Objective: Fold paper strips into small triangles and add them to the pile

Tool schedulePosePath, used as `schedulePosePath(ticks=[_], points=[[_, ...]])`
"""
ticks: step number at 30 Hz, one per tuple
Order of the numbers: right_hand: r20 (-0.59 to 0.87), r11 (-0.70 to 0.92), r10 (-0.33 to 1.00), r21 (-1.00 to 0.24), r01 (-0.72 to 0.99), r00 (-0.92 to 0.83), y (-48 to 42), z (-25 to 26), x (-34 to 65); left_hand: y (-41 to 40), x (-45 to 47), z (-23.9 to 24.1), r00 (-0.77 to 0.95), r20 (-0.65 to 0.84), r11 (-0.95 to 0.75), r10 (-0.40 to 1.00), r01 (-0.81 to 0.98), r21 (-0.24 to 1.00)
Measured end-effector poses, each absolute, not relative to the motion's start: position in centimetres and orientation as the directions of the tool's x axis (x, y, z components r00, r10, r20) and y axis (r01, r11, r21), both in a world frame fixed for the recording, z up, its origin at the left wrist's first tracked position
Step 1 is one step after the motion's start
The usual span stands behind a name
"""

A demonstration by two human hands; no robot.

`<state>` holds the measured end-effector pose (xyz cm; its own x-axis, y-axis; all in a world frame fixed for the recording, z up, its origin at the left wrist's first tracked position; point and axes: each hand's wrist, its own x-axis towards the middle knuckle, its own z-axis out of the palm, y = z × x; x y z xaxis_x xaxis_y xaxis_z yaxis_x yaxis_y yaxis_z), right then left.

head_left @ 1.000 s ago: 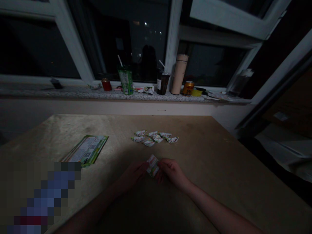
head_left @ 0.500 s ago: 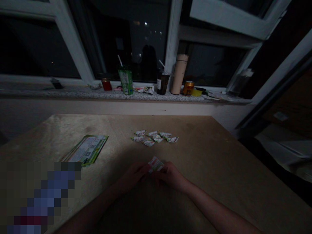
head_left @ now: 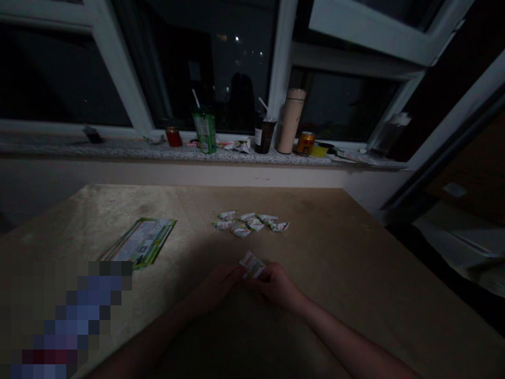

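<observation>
Between my hands, above the near middle of the table, is a small folded printed wrapper [head_left: 253,265], white and green with some red print. My left hand [head_left: 221,284] has its fingers closed at the wrapper's left edge. On the other side, my right hand [head_left: 279,287] pinches its lower right part, thumb across the front. Beyond them lie several small folded wrappers [head_left: 241,230] in a loose cluster, white and green too. To the left is a fanned stack of flat green-and-white printed sheets or packets [head_left: 152,239]; its near end is covered by a pixelated patch.
The brown table [head_left: 335,247] reaches to the wall under a window. On the speckled sill [head_left: 138,150] stand a green cup [head_left: 205,131] with a straw, a dark cup [head_left: 263,136], a tall pinkish flask [head_left: 291,121], an orange can [head_left: 305,143] and a red jar [head_left: 173,137].
The wrapper in my hands has tilted slightly and shifted a little up, showing a bit more of its face. Both hands stay in nearly the same place.
</observation>
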<state>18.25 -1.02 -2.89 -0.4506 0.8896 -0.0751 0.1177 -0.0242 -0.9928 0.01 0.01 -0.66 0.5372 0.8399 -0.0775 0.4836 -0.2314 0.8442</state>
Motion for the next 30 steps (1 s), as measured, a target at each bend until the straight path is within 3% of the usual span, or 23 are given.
schedulePosePath(ticks=[5,13,21,27,30], points=[[0.005,-0.015,0.934,-0.998,-0.053,-0.357,-0.5,-2.1,18.8,0.3,-0.1,-1.0,0.534,-0.073,-0.234,0.842,0.484,0.843],[0.013,-0.024,0.938,-0.994,-0.105,-0.346,-0.2,-2.7,19.2,0.3,-0.5,-2.0,0.546,-0.039,-0.270,0.837,0.474,0.838],[0.010,-0.027,0.935,-0.995,-0.099,-0.353,-0.2,-2.8,19.3,0.2,-0.8,-1.8,0.545,0.031,-0.381,0.838,0.542,0.749],[0.036,-0.031,0.949,-0.978,-0.207,-0.313,0.4,-2.6,20.1,-0.2,-0.2,-1.0,0.517,0.052,-0.408,0.854,0.605,0.683],[0.047,0.003,0.952,-0.990,-0.143,-0.304,0.7,-3.2,20.3,-0.4,0.1,-1.0,0.498,0.073,-0.428,0.864,0.650,0.628]])
